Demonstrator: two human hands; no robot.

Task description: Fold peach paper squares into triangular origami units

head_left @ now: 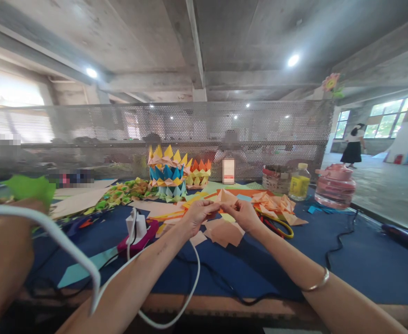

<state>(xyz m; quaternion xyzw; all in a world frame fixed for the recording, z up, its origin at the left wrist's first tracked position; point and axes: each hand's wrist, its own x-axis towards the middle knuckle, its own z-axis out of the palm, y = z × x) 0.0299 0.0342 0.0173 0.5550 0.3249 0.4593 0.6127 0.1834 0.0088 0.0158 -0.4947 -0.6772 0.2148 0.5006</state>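
Both hands meet over the middle of a dark blue table (pixel 280 283). My left hand (pixel 199 214) pinches the left edge of a folded pale orange paper (pixel 226 197). On its other side, my right hand (pixel 244 214) pinches the same paper between thumb and fingers. Below the hands lie loose pale orange paper pieces (pixel 224 232). A heap of folded orange paper pieces (pixel 275 204) sits right of my right hand, with yellow-and-red handled scissors (pixel 283 228) beside it. Stacked folded-paper crowns (pixel 169 174) in yellow, blue and pale green stand beyond my left hand.
A magenta power strip (pixel 137 239) with a white plug lies left; a white cable (pixel 61 232) loops across the front. A pink-lidded jug (pixel 335 185), a yellow-labelled bottle (pixel 299 182) and a basket (pixel 275 178) stand right. Another person's arm (pixel 11 250) holds green paper at left.
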